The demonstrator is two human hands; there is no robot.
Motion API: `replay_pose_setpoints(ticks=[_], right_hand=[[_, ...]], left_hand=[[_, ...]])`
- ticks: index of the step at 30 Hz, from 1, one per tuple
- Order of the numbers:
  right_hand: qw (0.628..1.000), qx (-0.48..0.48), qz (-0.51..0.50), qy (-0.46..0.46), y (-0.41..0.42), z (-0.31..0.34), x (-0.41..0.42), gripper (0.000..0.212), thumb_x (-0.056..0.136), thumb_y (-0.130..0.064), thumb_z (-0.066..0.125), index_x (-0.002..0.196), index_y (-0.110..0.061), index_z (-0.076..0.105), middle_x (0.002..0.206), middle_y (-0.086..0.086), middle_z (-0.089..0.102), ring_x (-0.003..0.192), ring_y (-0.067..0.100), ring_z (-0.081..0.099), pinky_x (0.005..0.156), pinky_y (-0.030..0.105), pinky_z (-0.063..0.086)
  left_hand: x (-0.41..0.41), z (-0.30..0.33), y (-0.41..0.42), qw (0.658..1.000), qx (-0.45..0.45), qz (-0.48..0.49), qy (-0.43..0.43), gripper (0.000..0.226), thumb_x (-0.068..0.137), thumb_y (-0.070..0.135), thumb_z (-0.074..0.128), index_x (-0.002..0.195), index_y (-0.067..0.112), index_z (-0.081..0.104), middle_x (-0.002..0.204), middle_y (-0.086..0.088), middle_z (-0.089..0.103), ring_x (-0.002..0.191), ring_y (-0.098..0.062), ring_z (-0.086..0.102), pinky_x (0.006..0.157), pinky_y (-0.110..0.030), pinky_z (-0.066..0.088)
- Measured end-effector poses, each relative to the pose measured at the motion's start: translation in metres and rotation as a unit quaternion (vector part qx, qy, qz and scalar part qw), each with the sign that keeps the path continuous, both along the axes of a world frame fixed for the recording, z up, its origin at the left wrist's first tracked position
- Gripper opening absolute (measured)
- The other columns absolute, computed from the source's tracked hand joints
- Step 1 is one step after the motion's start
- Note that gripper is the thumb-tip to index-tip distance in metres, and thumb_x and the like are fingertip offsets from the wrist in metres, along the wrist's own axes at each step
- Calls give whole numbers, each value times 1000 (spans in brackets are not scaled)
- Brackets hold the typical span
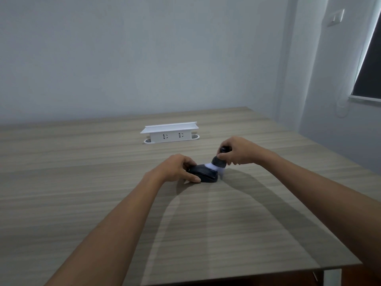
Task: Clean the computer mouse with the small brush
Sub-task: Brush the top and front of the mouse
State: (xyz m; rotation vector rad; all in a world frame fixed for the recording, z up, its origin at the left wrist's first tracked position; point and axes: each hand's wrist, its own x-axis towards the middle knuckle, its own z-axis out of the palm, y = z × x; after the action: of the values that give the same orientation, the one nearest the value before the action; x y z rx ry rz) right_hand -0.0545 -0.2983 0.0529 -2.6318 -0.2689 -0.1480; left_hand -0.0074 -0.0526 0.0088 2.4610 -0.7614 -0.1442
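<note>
The table was a wood-grain surface in grey-brown, set against a plain pale wall. A white socket box stood on it near the far edge. A window and a wall switch occupied the right side of the room. The mouse lay at the table's centre, gripped by the left hand. The right hand held the brush, its white bristles touching the mouse.

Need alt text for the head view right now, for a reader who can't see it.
The right hand presses a small brush onto a black computer mouse gripped by the left hand on a wooden table. A white socket box sits behind.
</note>
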Motion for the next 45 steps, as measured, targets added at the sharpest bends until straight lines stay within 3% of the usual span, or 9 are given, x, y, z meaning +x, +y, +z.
replay_pose_setpoints(ticks=[6,12,15,21,29,36,41,45], right_hand=[[997,69,39,-6,17,0,2,15,93,-18,61,92,-9,73,67,3,70,51,10,61,49,22,49],[1000,-20,13,14,-2,-1,2,15,93,-21,63,91,-10,72,67,5,72,39,4,55,45,18,45],[1000,-22,17,3,0,0,1,16,93,-21,62,91,-8,72,70,8,75,43,8,58,45,18,46],[996,57,59,-20,24,3,1,16,94,-18,62,94,-7,73,67,3,71,51,10,62,48,22,50],[998,-60,15,25,2,6,2,16,93,-17,62,92,-3,71,61,3,69,36,1,55,44,16,46],[998,15,62,-7,23,8,1,16,94,-18,61,93,-7,72,69,4,73,50,10,65,48,19,48],[998,-48,28,20,6,7,1,17,94,-19,62,95,-5,72,66,5,72,40,3,58,46,17,48],[997,-71,12,29,-7,11,-3,17,95,-19,62,93,-5,71,70,7,75,43,5,61,48,16,48]], left_hand=[[-1,1,-1,1000,0,-3,17,58,71,38,90,123,20,72,112,4,75,106,-13,69,100,-33,52],[3,-1,2,999,1,1,38,58,71,36,89,124,20,71,112,5,76,108,-13,69,104,-36,51],[3,-3,1,999,-8,1,41,56,71,35,89,122,20,72,110,6,76,108,-13,69,105,-37,51],[-2,-2,2,999,-23,-1,45,46,73,31,88,116,24,74,109,7,77,106,-13,69,104,-39,51],[-1,-4,3,998,-34,9,50,53,70,34,89,120,24,74,109,9,77,107,-10,70,105,-37,51],[-6,-3,3,998,-42,6,50,49,74,29,88,120,24,73,113,6,76,109,-12,68,102,-31,50],[-2,-7,4,998,-44,7,46,47,71,32,89,115,25,75,105,8,78,103,-9,71,100,-31,52],[-1,-9,3,998,-53,8,44,48,71,32,89,116,24,75,104,8,78,102,-9,71,100,-31,52]])
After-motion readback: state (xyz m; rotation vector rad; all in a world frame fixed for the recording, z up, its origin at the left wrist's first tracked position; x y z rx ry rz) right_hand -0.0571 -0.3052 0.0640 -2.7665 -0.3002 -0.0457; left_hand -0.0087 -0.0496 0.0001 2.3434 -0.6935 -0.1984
